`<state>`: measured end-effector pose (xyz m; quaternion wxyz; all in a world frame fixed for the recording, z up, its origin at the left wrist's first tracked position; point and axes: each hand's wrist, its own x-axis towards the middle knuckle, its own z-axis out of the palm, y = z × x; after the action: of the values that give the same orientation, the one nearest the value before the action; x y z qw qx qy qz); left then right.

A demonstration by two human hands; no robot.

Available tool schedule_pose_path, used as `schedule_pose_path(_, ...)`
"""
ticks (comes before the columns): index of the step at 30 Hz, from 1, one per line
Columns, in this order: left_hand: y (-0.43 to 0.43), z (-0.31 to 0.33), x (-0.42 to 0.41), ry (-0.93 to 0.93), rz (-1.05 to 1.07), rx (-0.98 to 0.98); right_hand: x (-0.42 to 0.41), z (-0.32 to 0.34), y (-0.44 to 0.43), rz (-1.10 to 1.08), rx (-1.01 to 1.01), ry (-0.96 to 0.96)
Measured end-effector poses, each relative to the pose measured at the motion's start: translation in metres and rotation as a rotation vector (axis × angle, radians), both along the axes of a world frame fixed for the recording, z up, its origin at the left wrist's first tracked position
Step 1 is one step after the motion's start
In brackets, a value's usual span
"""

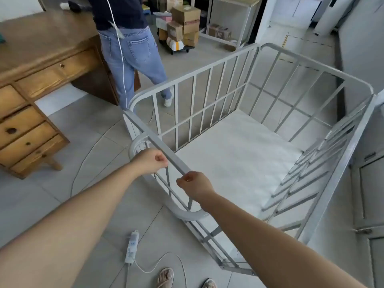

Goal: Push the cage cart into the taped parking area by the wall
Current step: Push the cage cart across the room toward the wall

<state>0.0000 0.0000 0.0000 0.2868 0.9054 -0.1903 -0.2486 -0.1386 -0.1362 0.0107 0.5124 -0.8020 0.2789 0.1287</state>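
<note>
A grey metal cage cart (218, 67) with barred sides and a white floor panel stands in front of me, empty. My left hand (150, 161) is closed around the near top rail of the cart. My right hand (196, 185) grips the same rail a little to the right and nearer to me. A curved grey push handle (187, 214) sits just below the rail. Yellow-and-black floor tape (285, 40) runs along the floor beyond the cart's far end, near the grey wall on the right.
A person in jeans (133, 53) stands close to the cart's left side. A wooden desk (37, 80) with drawers is at left. A white power strip (132, 249) and cable lie by my feet. Stacked cardboard boxes (182, 26) and a metal shelf are at the back.
</note>
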Motion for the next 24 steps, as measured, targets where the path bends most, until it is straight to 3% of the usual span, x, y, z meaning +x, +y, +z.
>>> schedule_pose_path(5, 0.023, -0.016, 0.011, -0.028, -0.202, 0.218, 0.002, -0.014, 0.023, 0.122, -0.124, 0.106)
schedule_pose_path(8, 0.034, -0.021, 0.015, -0.199, -0.388, 0.387, 0.000, -0.023, 0.033, 0.193, -0.214, 0.153)
schedule_pose_path(14, 0.042, -0.027, 0.021, -0.261, -0.596, 0.460, -0.004, -0.041, 0.050, 0.211, -0.256, 0.208)
schedule_pose_path(24, 0.036, -0.025, 0.027, -0.269, -0.748, 0.534, -0.005, -0.043, 0.044, 0.246, -0.244, 0.190)
